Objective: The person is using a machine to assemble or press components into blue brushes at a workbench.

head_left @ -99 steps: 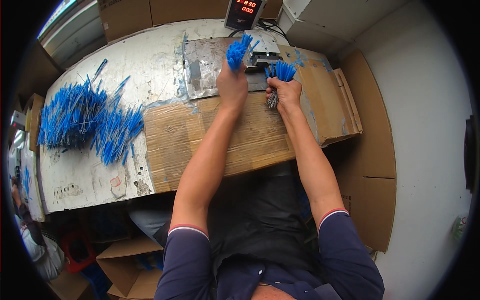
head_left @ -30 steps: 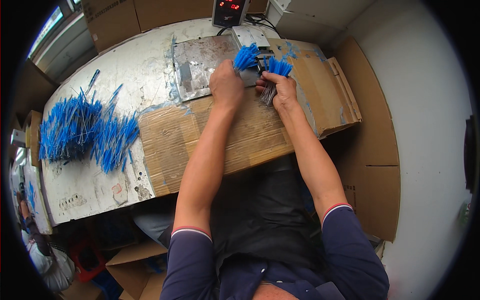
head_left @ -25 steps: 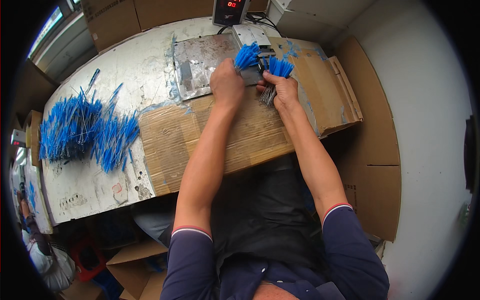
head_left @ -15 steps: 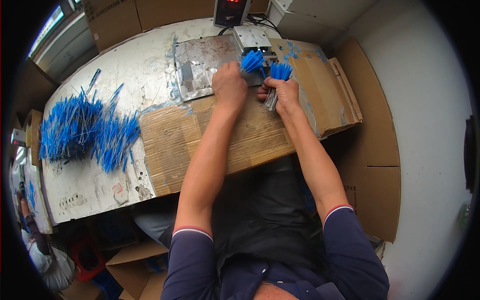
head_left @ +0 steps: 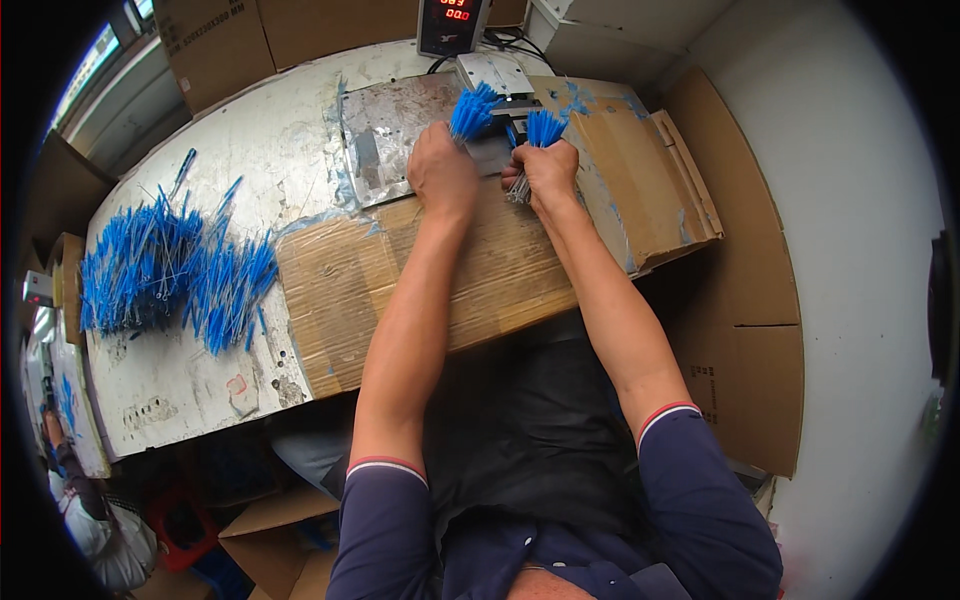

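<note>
My left hand [head_left: 442, 172] is closed around a bundle of thin blue-tipped wire brushes [head_left: 473, 110], their blue ends fanning out above the fist. To its right, my right hand [head_left: 550, 174] grips a second bundle of blue-tipped brushes [head_left: 545, 128]. Bare looped wire ends [head_left: 519, 188] stick out below that hand's fingers. Both bundles are held upright, just in front of a small grey metal device [head_left: 495, 75]. A single blue tip [head_left: 511, 133] shows between the two bundles; which hand holds it, I cannot tell.
A large heap of blue brushes [head_left: 145, 260] lies on the white table [head_left: 200, 395] at left, with a pen [head_left: 184, 168] behind it. A metal plate [head_left: 385, 145] and taped cardboard [head_left: 340, 290] cover the work area. Behind stands a red digital display [head_left: 450, 30]. At far left another person's arm [head_left: 57, 435] shows.
Both hands have shifted slightly left with their bundles. The right hand has turned a little, and its wire ends now show less. The view itself has also moved slightly.
</note>
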Motion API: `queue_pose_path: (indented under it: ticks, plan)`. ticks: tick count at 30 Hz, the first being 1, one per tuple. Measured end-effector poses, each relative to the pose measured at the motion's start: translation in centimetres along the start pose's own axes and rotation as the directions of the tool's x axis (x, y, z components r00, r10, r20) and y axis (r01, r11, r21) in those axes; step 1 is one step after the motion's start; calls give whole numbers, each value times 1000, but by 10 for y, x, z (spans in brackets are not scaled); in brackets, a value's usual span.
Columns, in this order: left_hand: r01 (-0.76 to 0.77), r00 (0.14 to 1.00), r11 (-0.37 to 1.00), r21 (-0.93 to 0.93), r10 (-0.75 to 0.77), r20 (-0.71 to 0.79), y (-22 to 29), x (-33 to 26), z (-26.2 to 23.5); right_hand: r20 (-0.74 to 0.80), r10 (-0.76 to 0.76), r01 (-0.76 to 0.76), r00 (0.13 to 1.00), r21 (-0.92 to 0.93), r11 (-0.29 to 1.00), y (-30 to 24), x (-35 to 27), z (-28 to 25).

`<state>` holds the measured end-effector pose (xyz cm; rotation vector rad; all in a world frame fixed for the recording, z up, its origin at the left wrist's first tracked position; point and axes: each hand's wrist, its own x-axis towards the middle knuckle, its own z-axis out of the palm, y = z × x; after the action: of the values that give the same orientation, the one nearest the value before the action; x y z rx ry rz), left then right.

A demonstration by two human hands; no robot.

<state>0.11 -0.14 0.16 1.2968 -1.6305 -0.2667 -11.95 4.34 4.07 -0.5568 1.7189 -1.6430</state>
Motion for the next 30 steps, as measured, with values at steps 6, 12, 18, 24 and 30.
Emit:
queue_pose_path:
  ticks: [6, 12, 18, 24, 30]
  plan:
    - [-47, 998, 998, -46, 45, -49, -4, 1, -1, 29, 40, -42, 999, 80, 996, 3, -1, 1]
    - [-45, 999, 997, -62, 46, 10, 0, -1, -2, 71, -26, 16, 997, 149, 989, 11, 11, -8]
    - [-23, 991, 997, -69, 32, 132, 4, -1, -5, 108, 136, -161, 985, 287, 944, -1, -6, -12]
    - [-58, 986, 997, -58, 66, 153, 3, 0, -4, 167, 90, -131, 982, 252, 959, -1, -8, -21]
    - [-93, 981, 994, -54, 101, 166, 5, -1, -7, 159, 17, -57, 987, 247, 967, 4, -10, -32]
